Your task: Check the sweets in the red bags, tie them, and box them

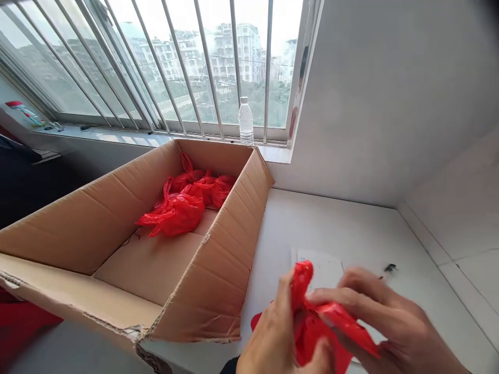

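Note:
Both of my hands hold a crumpled red plastic bag [312, 322] low at the front, above the white table [351, 223]. My left hand [273, 337] grips its left side with the thumb up along the bag. My right hand [390, 322] pinches the right side with fingers stretched across it. To the left stands an open cardboard box [218, 259]. Several tied red plastic bags [183, 200] lie at its far end.
A sheet of white paper [323, 267] lies on the table behind my hands, and a small dark clip [390, 268] sits to its right. A clear water bottle [245, 122] stands on the sill by the barred window [156, 62]. White walls close the right side.

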Available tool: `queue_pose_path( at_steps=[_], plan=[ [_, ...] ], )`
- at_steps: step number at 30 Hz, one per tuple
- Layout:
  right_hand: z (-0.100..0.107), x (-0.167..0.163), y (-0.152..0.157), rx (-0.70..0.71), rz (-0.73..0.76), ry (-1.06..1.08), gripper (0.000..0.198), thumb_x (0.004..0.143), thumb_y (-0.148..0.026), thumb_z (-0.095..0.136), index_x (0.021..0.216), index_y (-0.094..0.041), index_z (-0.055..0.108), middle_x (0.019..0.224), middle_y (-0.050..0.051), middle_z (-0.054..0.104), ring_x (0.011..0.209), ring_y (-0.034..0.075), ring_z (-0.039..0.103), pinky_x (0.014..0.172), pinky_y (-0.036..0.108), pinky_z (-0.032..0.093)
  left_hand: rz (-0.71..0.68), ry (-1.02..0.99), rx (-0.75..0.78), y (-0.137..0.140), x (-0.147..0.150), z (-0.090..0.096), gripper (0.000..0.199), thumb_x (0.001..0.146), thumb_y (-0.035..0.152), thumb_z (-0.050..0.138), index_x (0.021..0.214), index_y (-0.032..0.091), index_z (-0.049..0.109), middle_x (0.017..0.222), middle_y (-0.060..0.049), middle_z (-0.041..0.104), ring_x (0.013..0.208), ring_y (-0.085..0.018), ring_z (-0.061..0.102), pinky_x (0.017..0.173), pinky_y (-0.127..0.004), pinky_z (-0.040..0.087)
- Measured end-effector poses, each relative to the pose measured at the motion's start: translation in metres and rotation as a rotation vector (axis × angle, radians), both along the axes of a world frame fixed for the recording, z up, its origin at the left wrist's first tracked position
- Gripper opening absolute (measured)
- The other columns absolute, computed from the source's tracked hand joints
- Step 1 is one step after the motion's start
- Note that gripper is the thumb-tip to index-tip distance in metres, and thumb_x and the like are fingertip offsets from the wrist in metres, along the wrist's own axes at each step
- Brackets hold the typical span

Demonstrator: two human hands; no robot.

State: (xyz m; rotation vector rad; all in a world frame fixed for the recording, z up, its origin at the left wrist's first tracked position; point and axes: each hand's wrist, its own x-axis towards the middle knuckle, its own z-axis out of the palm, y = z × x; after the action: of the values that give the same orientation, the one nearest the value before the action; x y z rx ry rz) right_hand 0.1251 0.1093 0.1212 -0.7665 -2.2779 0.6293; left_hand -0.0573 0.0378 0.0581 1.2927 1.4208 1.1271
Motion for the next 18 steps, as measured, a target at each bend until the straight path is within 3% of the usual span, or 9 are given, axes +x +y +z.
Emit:
queue_pose_path(
  at_steps=[2, 4, 7, 9, 12, 15, 18],
  plan=[
    [0.011, -0.006, -0.001, -0.131, 0.143, -0.004, 0.038, 0.095, -0.019, 0.057, 0.13, -0.033, 0.06, 0.094, 0.003, 0.062, 0.079, 0.015, 0.065, 0.071, 0.022, 0.058, -0.112, 0.139, -0.04, 0.001, 0.007, 0.008, 0.043, 0.076, 0.037, 0.076, 0.118, 0.031, 0.068, 0.124, -0.01, 0.068, 0.115, -0.035, 0.06, 0.096, -0.043, 0.048],
    [0.017, -0.006, 0.0, -0.19, 0.198, -0.001, 0.046, 0.093, -0.025, 0.063, 0.138, -0.035, 0.053, 0.111, 0.004, 0.064, 0.095, 0.018, 0.066, 0.081, 0.025, 0.058, -0.157, 0.085, -0.119, 0.007, 0.011, 0.022, 0.02, 0.082, 0.039, 0.069, 0.097, 0.027, 0.072, 0.108, -0.008, 0.072, 0.102, -0.031, 0.064, 0.088, -0.039, 0.051],
    [0.018, 0.003, 0.01, -0.208, 0.083, 0.001, 0.053, 0.094, -0.033, 0.065, 0.144, -0.035, 0.047, 0.135, 0.006, 0.055, 0.119, 0.022, 0.058, 0.099, 0.031, 0.053, -0.187, -0.135, -0.222, 0.019, 0.011, 0.042, 0.035, 0.092, 0.053, 0.053, 0.082, 0.022, 0.066, 0.078, -0.004, 0.066, 0.073, -0.021, 0.059, 0.07, -0.031, 0.049],
    [0.015, 0.011, 0.017, -0.27, 0.033, 0.009, 0.041, 0.098, -0.027, 0.057, 0.139, -0.031, 0.052, 0.127, 0.006, 0.058, 0.115, 0.02, 0.058, 0.099, 0.033, 0.051, -0.205, -0.267, -0.33, 0.025, 0.011, 0.048, 0.043, 0.093, 0.059, 0.049, 0.076, 0.021, 0.06, 0.067, 0.0, 0.056, 0.063, -0.015, 0.05, 0.063, -0.027, 0.045],
    [0.011, 0.022, 0.021, -0.405, 0.061, 0.08, 0.021, 0.098, -0.02, 0.054, 0.114, -0.027, 0.067, 0.095, 0.001, 0.063, 0.087, 0.014, 0.061, 0.082, 0.028, 0.052, -0.184, -0.364, -0.43, 0.032, 0.011, 0.047, 0.045, 0.094, 0.06, 0.048, 0.072, 0.021, 0.053, 0.061, 0.004, 0.047, 0.058, -0.012, 0.042, 0.061, -0.025, 0.041],
    [0.012, 0.031, 0.015, -0.435, 0.054, 0.146, 0.014, 0.095, -0.017, 0.058, 0.098, -0.025, 0.069, 0.084, -0.002, 0.062, 0.078, 0.012, 0.058, 0.075, 0.026, 0.049, -0.23, -0.391, -0.376, 0.037, 0.012, 0.045, 0.044, 0.097, 0.058, 0.041, 0.082, 0.02, 0.059, 0.065, 0.001, 0.053, 0.062, -0.014, 0.049, 0.065, -0.027, 0.044],
    [0.01, 0.034, 0.011, -0.453, 0.116, 0.179, 0.01, 0.095, -0.025, 0.061, 0.1, -0.026, 0.07, 0.09, -0.001, 0.065, 0.087, 0.014, 0.06, 0.083, 0.027, 0.048, -0.288, -0.377, -0.291, 0.037, 0.015, 0.05, 0.032, 0.094, 0.048, 0.055, 0.083, 0.019, 0.064, 0.071, 0.001, 0.056, 0.066, -0.013, 0.049, 0.066, -0.024, 0.043]
  ],
)
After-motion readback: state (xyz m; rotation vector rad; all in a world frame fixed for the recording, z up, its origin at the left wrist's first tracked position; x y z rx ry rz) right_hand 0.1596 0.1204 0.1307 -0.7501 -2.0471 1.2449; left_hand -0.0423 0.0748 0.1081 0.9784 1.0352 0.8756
